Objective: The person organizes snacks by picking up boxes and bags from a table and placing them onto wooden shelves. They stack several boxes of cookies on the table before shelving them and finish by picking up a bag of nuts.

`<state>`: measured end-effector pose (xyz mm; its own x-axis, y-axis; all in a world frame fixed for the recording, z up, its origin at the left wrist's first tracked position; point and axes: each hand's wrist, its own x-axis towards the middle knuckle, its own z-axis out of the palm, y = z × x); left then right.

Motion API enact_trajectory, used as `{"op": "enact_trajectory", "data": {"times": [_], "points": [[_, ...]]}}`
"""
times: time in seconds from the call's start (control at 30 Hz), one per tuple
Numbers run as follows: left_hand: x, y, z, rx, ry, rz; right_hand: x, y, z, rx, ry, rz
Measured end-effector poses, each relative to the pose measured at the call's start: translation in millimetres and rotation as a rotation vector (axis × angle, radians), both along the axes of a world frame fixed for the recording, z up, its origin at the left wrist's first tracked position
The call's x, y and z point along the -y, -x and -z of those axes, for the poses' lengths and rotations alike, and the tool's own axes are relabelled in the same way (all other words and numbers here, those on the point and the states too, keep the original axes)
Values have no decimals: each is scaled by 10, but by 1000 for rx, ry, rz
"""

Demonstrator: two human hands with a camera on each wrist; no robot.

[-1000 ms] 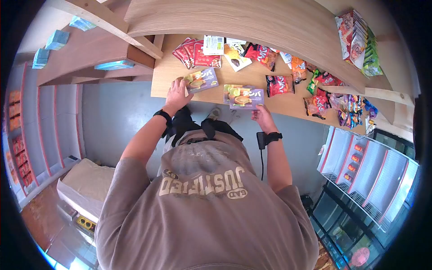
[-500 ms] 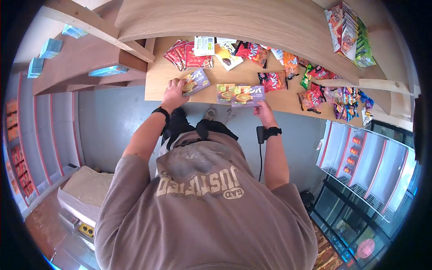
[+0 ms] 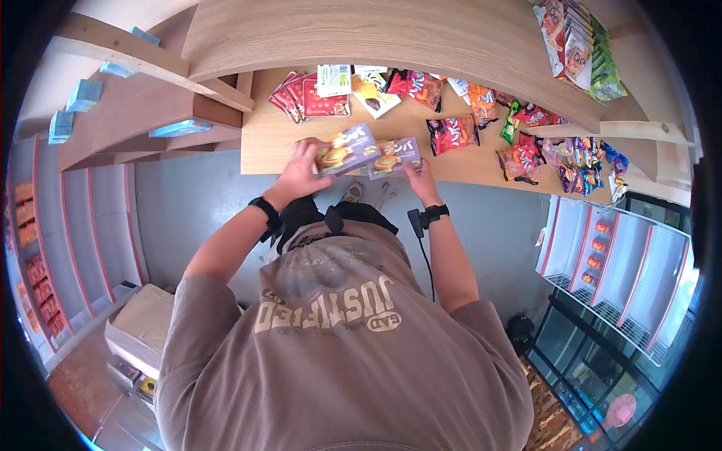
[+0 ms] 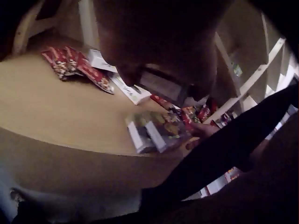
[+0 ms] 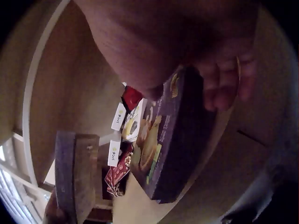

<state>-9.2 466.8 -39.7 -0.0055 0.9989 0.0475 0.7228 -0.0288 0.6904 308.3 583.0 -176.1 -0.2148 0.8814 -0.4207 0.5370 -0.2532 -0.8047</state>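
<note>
My left hand [image 3: 304, 171] grips a purple snack box [image 3: 347, 150] by its left end, tilted above the front of the wooden counter. Close beside it, my right hand [image 3: 423, 184] pinches the right end of another purple box [image 3: 395, 158] with a pastry picture. The left wrist view shows two such boxes [image 4: 159, 135] overlapping at my right hand. In the right wrist view, my thumb lies over the upper end of the dark purple box [image 5: 173, 135]. The left hand's box [image 5: 77, 172] stands apart from it there.
Red packets [image 3: 327, 100], white boxes [image 3: 333, 80] and a yellow-and-white box [image 3: 374, 95] lie farther back on the counter [image 3: 263, 143]. Red snack bags [image 3: 453, 135] and other packs spread to the right. A wooden shelf [image 3: 391, 34] overhangs the back.
My left hand has lifted its box and brought it rightward. The right hand has moved left with its boxes, so the two hands' boxes now overlap in the head view.
</note>
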Motion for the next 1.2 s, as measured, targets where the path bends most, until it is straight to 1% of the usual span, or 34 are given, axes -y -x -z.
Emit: {"op": "enact_trajectory", "data": {"times": [0.03, 0.07, 0.13, 0.17, 0.23, 0.27, 0.33, 0.4, 0.43, 0.47, 0.5, 0.53, 0.57, 0.6, 0.67, 0.7, 0.77, 0.8, 0.87, 0.9, 0.97, 1.0, 1.07, 1.1, 1.17, 1.2], "points": [[-73, -104, -39, 35, -6, 50, -24, -31, 61, 16, 46, 67], [-144, -224, -50, 38, -10, 48, -52, -69, 39, 18, 43, 65], [-289, -454, -72, 86, -5, 129, -123, -125, -65, -110, 134, 237], [-345, -560, -38, 89, -10, 127, -147, -122, -116, -107, 129, 235], [-436, -754, 64, 23, 29, 127, -172, -99, -227, -101, 44, 355], [-468, -806, 55, 22, 49, 152, -180, -81, -308, -98, 37, 356], [-513, -865, 221, 7, 85, 142, -146, -18, -477, -209, -96, 208], [-541, -893, 330, -12, 124, 136, -45, 103, -614, -248, -73, 190], [-546, -867, 356, 57, 137, 74, -28, 133, -653, -290, -44, 165], [-534, -838, 386, 126, 152, 10, -58, 122, -654, -323, -10, 62], [-500, -813, 461, 122, 154, 18, -84, 93, -517, -326, -11, 69], [-456, -790, 534, 119, 213, -123, -100, 78, -342, -242, -44, 25], [-436, -764, 530, 115, 271, -265, -98, 117, -367, -158, -77, -21], [-431, -729, 525, 111, 272, -261, -92, 125, -407, -161, -77, -16], [-449, -671, 469, 940, 986, -449, -83, 172, -532, -126, -9, -3], [-463, -661, 417, 937, 986, -446, -75, 193, -470, -127, -10, 0], [-474, -649, 340, 1044, 929, -199, -53, 245, -372, -189, 106, -56], [-474, -640, 401, 1044, 929, -196, -53, 254, -372, -189, 104, -54], [-455, -601, 633, 898, 873, -288, -69, 262, -417, -158, 29, -171], [-446, -554, 724, 900, 869, -290, -86, 280, -554, -158, 26, -176], [-419, -458, 825, 1225, 940, -154, -81, 293, -789, -313, 323, -343], [-407, -446, 841, 1225, 937, -155, -70, 301, -775, -314, 321, -346], [-379, -435, 839, 1275, 776, -90, -65, 330, -719, -316, 334, -391], [-374, -431, 818, 1275, 773, -93, -63, 356, -696, -317, 334, -395], [-369, -406, 749, 849, 708, -209, -42, 439, -630, -295, 220, -293], [-368, -398, 698, 847, 708, -213, -30, 466, -588, -298, 221, -295]]}}
